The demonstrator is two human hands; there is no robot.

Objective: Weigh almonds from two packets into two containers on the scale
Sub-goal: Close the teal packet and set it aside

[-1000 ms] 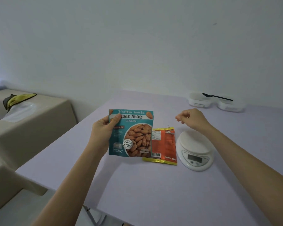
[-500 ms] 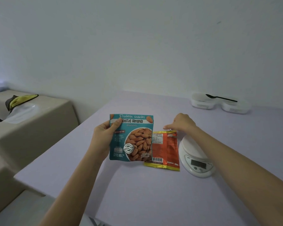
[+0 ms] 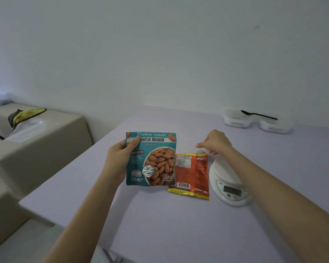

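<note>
Gripping teal pouch (image 3: pixel 152 162) left (image 3: pixel 119 158), sachet (image 3: pixel 193 175) maybe touching right (image 3: pixel 217 142)

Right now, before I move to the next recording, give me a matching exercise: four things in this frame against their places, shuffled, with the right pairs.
Things:
1. teal foil almond packet
2. orange packet with yellow edges
3. black plastic spoon
4. round white kitchen scale

Places:
A. lying across the two white containers
B. held up in the left hand
C. standing on the lilac table, right of the orange packet
D. lying flat on the table, left of the scale

Pairs: 1-B; 2-D; 3-A; 4-C
</note>
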